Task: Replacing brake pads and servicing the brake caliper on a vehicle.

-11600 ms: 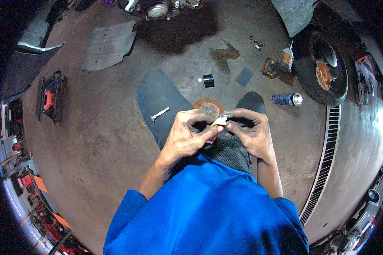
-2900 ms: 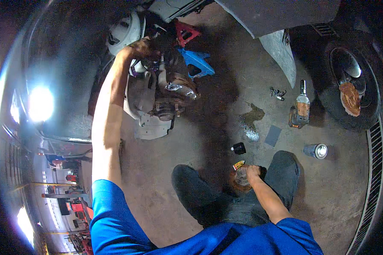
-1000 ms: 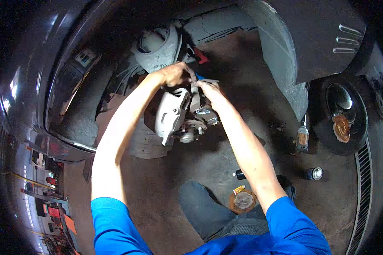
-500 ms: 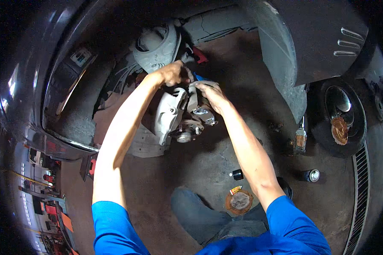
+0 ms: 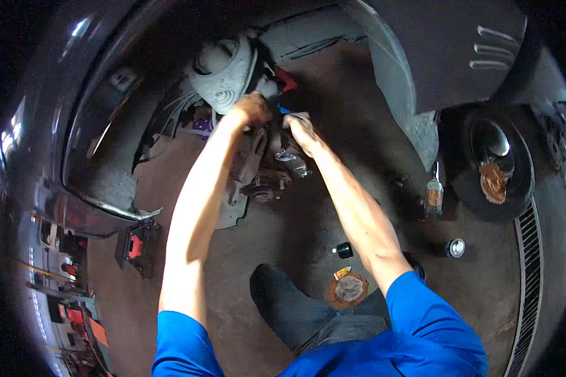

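Both my arms reach up into a car's wheel well. My left hand (image 5: 250,110) is closed on the upper part of the bare brake and hub assembly (image 5: 258,169), just below a grey round strut top (image 5: 223,72). My right hand (image 5: 300,129) rests with curled fingers on the right side of the same assembly, next to a blue part (image 5: 284,109). What the fingers pinch is hidden. My bent knee (image 5: 283,301) in dark trousers is below.
A removed wheel (image 5: 493,166) lies flat at the right by a floor drain grate (image 5: 527,276). A spray bottle (image 5: 434,193), a small can (image 5: 455,247), a black cap (image 5: 343,250) and a round brown disc (image 5: 349,289) sit on the concrete floor. A red-and-black tool (image 5: 134,246) lies left.
My right hand left the disc by my knee and rose to the brake assembly beside my left hand. Over the last second both hands stay there, shifting slightly upward.
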### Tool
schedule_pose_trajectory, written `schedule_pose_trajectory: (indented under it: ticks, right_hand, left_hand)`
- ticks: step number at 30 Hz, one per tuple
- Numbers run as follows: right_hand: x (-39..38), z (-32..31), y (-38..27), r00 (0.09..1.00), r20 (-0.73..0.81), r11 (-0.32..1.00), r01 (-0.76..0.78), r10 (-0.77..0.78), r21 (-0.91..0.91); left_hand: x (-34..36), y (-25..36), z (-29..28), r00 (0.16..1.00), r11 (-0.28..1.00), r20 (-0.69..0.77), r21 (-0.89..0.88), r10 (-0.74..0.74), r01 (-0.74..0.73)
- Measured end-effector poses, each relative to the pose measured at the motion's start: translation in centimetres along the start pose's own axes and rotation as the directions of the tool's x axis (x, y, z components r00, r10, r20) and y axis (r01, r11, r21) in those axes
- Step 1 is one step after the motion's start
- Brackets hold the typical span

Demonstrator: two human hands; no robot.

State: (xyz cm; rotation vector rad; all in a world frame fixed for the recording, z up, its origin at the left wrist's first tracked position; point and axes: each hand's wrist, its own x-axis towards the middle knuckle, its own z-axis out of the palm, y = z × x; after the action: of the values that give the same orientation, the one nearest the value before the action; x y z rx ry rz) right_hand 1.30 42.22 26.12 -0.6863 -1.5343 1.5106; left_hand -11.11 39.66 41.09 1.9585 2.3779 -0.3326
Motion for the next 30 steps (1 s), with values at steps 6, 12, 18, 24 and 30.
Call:
schedule_pose_trajectory:
  ticks: [6,12,18,24,30]
  right_hand:
    - [1.1,-3.1,6.9,0.977,-0.054,0.967,-0.195,0.207,0.165]
    - [-6.3,-3.6,17.9,0.846,-0.067,0.819,-0.489,0.530,0.300]
    - [-4.7,0.5,18.8,0.919,0.040,0.356,-0.192,0.393,0.915]
    - [-3.5,-0.4,19.2,0.932,-0.032,0.615,-0.213,0.362,0.759]
    - [-3.0,-1.7,17.0,0.956,-0.069,0.777,-0.187,0.284,0.600]
  left_hand:
    - [4.3,0.4,1.7,0.992,0.979,0.119,0.192,0.047,-0.069]
    - [9.9,6.1,8.8,0.824,0.800,0.363,0.263,0.435,-0.539]
    - [10.1,8.2,13.3,0.902,0.891,0.407,0.343,0.144,-0.297]
    - [11.4,8.4,15.0,0.935,0.899,0.270,0.311,0.228,-0.309]
    - [11.2,8.6,14.7,0.939,0.917,0.292,0.296,0.181,-0.269]
